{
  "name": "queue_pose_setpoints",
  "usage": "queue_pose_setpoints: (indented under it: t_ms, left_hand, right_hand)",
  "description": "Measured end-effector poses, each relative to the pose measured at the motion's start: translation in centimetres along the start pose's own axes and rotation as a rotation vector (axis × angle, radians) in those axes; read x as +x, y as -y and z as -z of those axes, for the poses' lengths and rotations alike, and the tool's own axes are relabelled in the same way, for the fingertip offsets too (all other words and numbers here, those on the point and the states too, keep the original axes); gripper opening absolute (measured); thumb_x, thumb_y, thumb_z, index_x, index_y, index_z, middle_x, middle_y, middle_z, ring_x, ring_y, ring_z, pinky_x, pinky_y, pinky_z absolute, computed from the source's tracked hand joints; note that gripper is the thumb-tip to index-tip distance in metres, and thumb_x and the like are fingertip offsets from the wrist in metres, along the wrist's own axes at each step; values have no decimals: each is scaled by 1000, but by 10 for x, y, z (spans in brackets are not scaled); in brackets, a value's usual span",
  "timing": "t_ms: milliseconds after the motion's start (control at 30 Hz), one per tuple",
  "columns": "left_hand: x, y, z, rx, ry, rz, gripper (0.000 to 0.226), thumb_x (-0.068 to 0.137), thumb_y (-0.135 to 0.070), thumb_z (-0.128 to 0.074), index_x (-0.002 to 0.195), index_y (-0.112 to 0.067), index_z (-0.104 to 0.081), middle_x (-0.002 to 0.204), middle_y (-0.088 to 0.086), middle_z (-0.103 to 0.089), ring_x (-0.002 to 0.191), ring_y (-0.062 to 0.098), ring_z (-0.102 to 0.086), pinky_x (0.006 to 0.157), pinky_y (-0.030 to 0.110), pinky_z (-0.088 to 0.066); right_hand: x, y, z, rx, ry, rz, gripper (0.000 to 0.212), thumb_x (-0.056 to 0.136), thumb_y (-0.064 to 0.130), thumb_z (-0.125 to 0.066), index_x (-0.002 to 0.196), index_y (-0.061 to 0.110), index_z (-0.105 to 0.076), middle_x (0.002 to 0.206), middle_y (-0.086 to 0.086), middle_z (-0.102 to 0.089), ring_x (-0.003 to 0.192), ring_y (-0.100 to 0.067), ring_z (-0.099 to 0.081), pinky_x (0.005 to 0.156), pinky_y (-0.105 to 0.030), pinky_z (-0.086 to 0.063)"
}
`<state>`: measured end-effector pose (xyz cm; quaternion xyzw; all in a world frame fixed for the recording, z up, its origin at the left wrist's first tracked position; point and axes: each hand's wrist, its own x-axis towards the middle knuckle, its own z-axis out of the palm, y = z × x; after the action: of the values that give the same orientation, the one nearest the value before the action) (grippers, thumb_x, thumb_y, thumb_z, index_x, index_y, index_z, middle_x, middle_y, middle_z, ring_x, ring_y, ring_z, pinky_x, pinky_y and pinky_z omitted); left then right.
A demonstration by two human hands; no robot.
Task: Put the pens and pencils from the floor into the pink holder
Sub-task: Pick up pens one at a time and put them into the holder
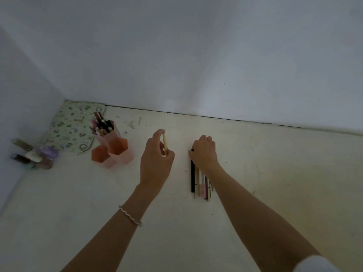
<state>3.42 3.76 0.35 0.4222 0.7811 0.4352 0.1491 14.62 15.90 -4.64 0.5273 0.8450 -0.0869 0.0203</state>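
Observation:
A pink holder [115, 152] of hexagonal tubes stands on the floor at the left; its tall back tube is full of pens and pencils [102, 124], while the two front tubes look empty. My left hand [157, 160] hovers right of the holder, shut on a pale yellow pencil [165, 142] held upright between thumb and fingers. A row of several pens and pencils [201, 183] lies side by side on the floor. My right hand [204, 152] rests on the far ends of that row, fingers curled over them; whether it grips one is hidden.
A floral-patterned board [72, 124] lies in the corner behind the holder. Small bottles and jars [35, 154] cluster at the far left by the wall. The white wall [196, 65] runs along the back of the pale floor [275, 163].

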Motion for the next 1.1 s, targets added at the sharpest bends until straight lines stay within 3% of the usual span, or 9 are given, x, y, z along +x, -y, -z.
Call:
queue_pose_setpoints:
  t_ms: [133, 267, 400, 533, 667, 800, 933, 1033, 1100]
  left_hand:
    - [1, 1, 22, -87, -117, -25, 52, 85, -5, -65, 128, -25, -45, 91, -3, -52, 76, 7, -55, 64, 21, -56]
    - [14, 14, 67, -149, -407, -87, 52, 85, -5, -65, 128, -26, -45, 104, -2, -59, 80, -2, -61, 65, 10, -52]
    - [29, 37, 100, -37, -537, -3, 49, 85, -20, -65, 130, -22, -44, 116, 5, -63, 89, 19, -66, 75, 40, -58]
    - [33, 53, 100, 268, -488, -31, 40, 88, -28, -62, 126, -15, -55, 107, 10, -69, 91, 31, -65, 75, 42, -54]
    - [28, 70, 94, 439, -539, -138, 34, 89, -18, -65, 119, -1, -64, 113, 19, -64, 102, 36, -60, 86, 40, -48]
    - [20, 78, 102, 274, -609, -106, 33, 92, -9, -57, 123, 2, -58, 116, 21, -59, 107, 35, -57, 91, 40, -49]
    - [13, 75, 115, 173, -618, -105, 36, 84, -3, -48, 118, 1, -57, 109, 18, -61, 92, 24, -54, 81, 21, -41]
    - [9, 65, 112, 114, -603, -126, 27, 86, 0, -49, 112, -1, -59, 104, 13, -61, 86, 28, -58, 72, 26, -48]
    - [3, 54, 98, 58, -542, -145, 25, 88, 0, -48, 109, -9, -59, 102, 4, -59, 86, 19, -56, 69, 23, -49]
  right_hand:
    - [6, 9, -5, 98, 36, 3, 21, 96, 26, -52, 99, 10, -66, 103, -8, -64, 103, -26, -52, 89, -33, -39]
    - [17, 25, 17, 632, 36, -74, 13, 92, 17, -60, 99, 9, -67, 93, -1, -67, 93, -20, -63, 81, -24, -48]
    - [21, 48, 58, 892, -117, -54, 5, 87, 15, -65, 91, 14, -68, 80, 8, -65, 76, -8, -61, 64, -6, -40]
    - [17, 74, 96, 1113, -255, -14, 6, 88, 12, -65, 91, 16, -69, 80, 9, -67, 72, 0, -62, 66, -6, -46]
    - [12, 100, 117, 1249, -318, 11, 7, 88, 11, -65, 93, 14, -69, 80, 9, -68, 75, -4, -64, 70, -12, -50]
    - [5, 128, 114, 1326, -344, 24, 9, 89, 8, -64, 94, 15, -68, 83, 8, -69, 75, -1, -63, 69, -9, -48]
    - [-3, 154, 91, 1296, -289, 21, 12, 91, 8, -61, 99, 13, -68, 96, 0, -70, 87, -9, -65, 78, -13, -50]
    - [-7, 163, 72, 1258, -205, 26, 14, 90, 4, -60, 99, 9, -69, 98, -3, -70, 91, -14, -66, 83, -20, -52]
    - [-11, 163, 65, 1197, -164, 58, 13, 90, 3, -60, 98, 8, -70, 99, -3, -70, 92, -14, -66, 83, -18, -52]
